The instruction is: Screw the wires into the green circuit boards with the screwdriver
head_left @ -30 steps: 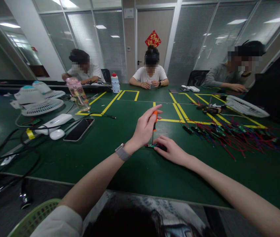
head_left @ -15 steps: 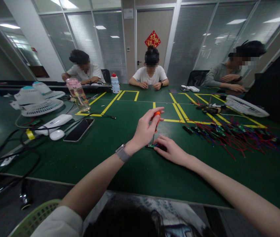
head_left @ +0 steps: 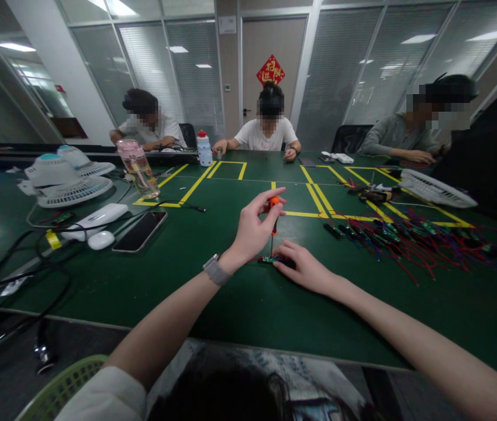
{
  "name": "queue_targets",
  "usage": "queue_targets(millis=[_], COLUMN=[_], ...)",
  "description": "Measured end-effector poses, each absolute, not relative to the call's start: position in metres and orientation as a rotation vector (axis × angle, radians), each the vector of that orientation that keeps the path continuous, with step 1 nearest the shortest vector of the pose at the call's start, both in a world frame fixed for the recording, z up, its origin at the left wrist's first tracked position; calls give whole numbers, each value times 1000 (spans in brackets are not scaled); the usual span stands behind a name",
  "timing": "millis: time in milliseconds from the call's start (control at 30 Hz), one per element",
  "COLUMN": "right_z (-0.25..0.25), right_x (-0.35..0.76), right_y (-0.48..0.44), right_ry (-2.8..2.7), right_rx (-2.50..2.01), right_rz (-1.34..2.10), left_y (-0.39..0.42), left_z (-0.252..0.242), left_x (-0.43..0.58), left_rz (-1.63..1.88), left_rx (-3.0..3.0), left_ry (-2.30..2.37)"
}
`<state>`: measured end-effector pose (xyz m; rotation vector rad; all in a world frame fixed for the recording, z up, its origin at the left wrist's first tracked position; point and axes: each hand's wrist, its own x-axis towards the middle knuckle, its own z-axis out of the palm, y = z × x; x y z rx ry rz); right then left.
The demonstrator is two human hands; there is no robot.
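Observation:
My left hand [head_left: 257,225], with a watch on its wrist, grips the orange handle of a screwdriver [head_left: 273,219]. The screwdriver stands nearly upright, its thin shaft reaching down to a small green circuit board [head_left: 266,259] on the green table [head_left: 213,304]. Resting on the table just right of the board, my right hand [head_left: 297,266] has its fingers curled around a dark part joined to the board, mostly hidden by the fingers. A red wire runs left from the board.
Many wired circuit boards [head_left: 406,237] lie to the right. On the left are a phone [head_left: 140,231], cables, a white case [head_left: 100,240], a pink-lided bottle [head_left: 138,169] and white fans [head_left: 73,184]. Three people sit across the table.
My left hand has shifted slightly left and the screwdriver is more upright. My right hand has barely moved. The middle person's hands have moved apart.

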<state>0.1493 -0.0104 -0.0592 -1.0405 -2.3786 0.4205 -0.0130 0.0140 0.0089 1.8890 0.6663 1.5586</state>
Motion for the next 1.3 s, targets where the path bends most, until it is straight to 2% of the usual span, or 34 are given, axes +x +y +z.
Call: queue_targets(millis=[133,333,533,733,900,1133,1300], right_z=[-59,-59,-59,-59,-59,-59,-58], right_x=[150,150,149,150,150,150,150], right_y=[-11,-11,-11,-12,-11,-11,-12], right_ry=[-2376,-2380,-2367,-2368,-2376,-2373,-2376], right_rx=[-1039,-1040,-1023,-1022,-1025,-1022,-1029], right_rz=[418,421,420,412,407,415,417], left_y=[11,10,10,9,8,9,8], left_z=[11,11,12,11,12,14,14], left_x=[-14,-13,-16,-14,-15,-15,-15], left_rz=[1629,1490,1659,1551,1659,1449,1580], left_rx=[2033,1878,2098,1988,2101,1854,1962], left_ry=[788,626,794,614,777,541,691])
